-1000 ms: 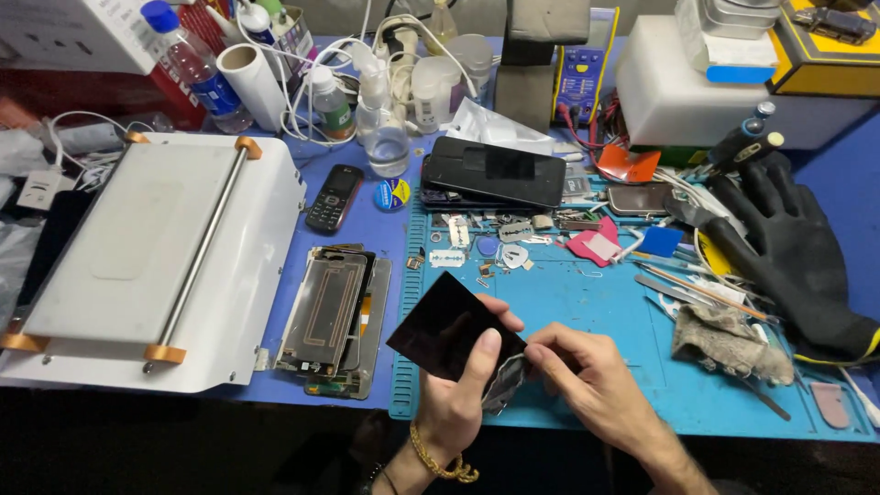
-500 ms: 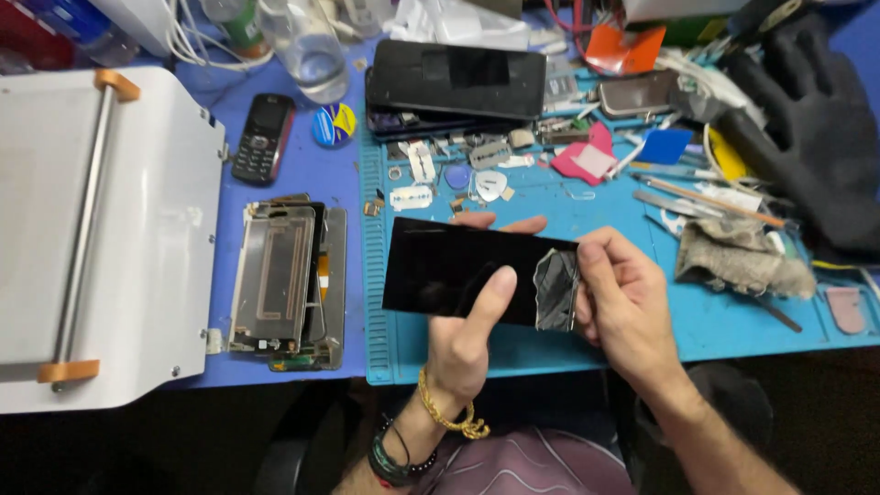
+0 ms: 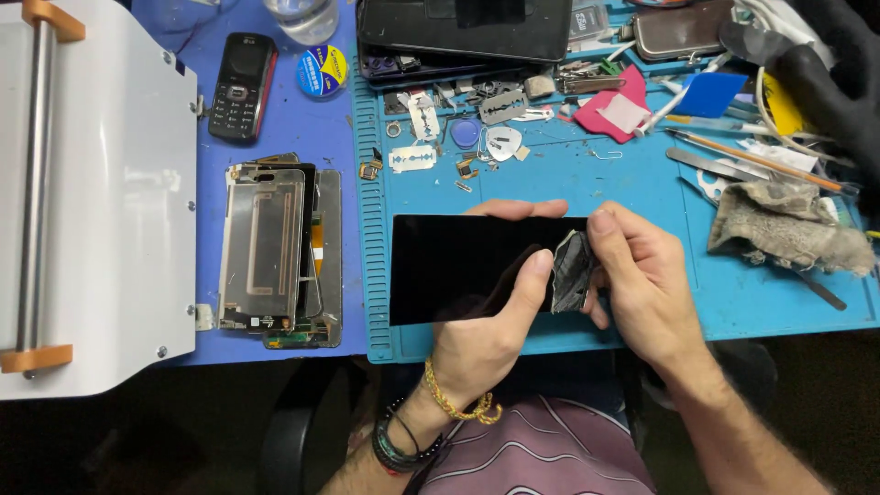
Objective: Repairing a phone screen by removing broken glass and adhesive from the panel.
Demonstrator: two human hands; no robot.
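At the far left I see a white machine point(image 3: 101, 202) with a steel roller bar capped in orange. Beside it on the surface point(image 3: 302, 128) lie one small black keypad phone point(image 3: 240, 87), one round blue tin point(image 3: 322, 71) with its lid on, contents hidden, and one opened phone chassis point(image 3: 275, 247) with its metal frame up. Just above them stands a clear glass point(image 3: 307, 16); I cannot tell what it holds. The blue work mat point(image 3: 642, 183) carries two razor blades point(image 3: 412, 159), loose small parts, a pink cloth point(image 3: 614, 110) and a dirty rag point(image 3: 779, 225).

My left hand point(image 3: 486, 339) is clamped on one black glass panel point(image 3: 458, 266), thumb across its face, fingers behind, holding it just over the mat's near edge. My right hand point(image 3: 642, 284) pinches one crumpled grey film point(image 3: 573, 270) against the panel's right end, fingers closed tight. The two hands sit close together.
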